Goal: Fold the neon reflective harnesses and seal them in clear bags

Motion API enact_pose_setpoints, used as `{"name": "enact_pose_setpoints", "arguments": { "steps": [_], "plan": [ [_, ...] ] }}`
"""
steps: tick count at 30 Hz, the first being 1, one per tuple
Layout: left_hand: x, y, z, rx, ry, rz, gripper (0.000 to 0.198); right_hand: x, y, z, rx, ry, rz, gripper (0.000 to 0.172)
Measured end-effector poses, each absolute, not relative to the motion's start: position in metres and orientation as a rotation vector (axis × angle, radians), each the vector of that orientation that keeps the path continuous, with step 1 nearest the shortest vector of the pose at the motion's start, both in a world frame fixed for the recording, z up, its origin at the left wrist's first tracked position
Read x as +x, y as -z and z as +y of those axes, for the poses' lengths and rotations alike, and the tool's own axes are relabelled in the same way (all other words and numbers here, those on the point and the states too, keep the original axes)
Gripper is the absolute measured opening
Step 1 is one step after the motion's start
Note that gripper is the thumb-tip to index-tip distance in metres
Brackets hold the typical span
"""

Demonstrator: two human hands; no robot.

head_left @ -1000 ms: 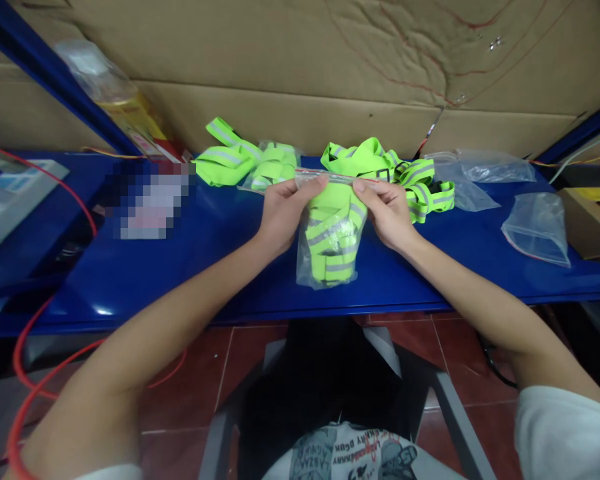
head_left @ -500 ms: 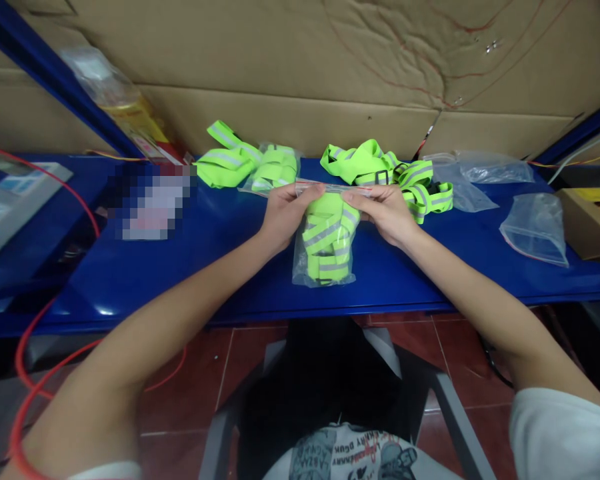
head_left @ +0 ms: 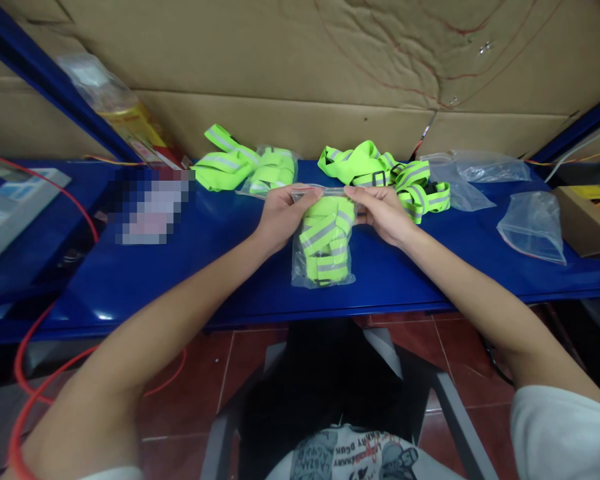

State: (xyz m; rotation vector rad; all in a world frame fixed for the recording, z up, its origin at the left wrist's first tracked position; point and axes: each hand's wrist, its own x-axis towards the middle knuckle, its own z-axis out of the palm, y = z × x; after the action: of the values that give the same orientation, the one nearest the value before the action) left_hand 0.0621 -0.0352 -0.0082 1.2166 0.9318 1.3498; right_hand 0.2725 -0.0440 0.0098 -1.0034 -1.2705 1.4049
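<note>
- "grip of left hand [head_left: 281, 219] and right hand [head_left: 386, 215]: what is held?"
- "one clear bag [head_left: 297, 263], pinched between thumb and fingers of each hand at its far edge, with green reflective strap [head_left: 325, 235] folded inside. it lies between the hands, over the counter [head_left: 140, 273], near the front edge; whether its lower end touches cannot be told."
- "and the likely faults?"
- "judged from the pose: strap crowding the far edge could wedge between the two layers of film; slick film could slide from either pinch, dropping the bag towards the floor [head_left: 195, 380]; the right hand, near loose straps [head_left: 360, 163], could snag them."
</note>
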Motion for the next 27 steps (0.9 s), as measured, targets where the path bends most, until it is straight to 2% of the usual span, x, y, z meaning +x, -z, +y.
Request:
{"name": "enact_pose_setpoints", "arguments": {
  "steps": [3, 14, 20, 27],
  "plan": [
    [0.062, 0.007, -0.036, 1.192, -1.377, 0.948, 0.049, 0.276, -0.017, -0.044, -1.016, -1.431, -1.244, 0.05],
    [0.056, 0.005, -0.031, 1.134, -1.32, 0.912, 0.04, 0.287, -0.015, -0.032, -1.108, -1.345, -1.293, 0.056],
    [0.053, 0.004, -0.028, 1.186, -1.286, 0.886, 0.038, 0.287, -0.016, -0.033, -1.033, -1.321, -1.285, 0.049],
    [0.05, 0.002, -0.027, 1.216, -1.313, 0.923, 0.043, 0.296, -0.017, -0.029, -1.032, -1.463, -1.29, 0.044]
  ]
}}
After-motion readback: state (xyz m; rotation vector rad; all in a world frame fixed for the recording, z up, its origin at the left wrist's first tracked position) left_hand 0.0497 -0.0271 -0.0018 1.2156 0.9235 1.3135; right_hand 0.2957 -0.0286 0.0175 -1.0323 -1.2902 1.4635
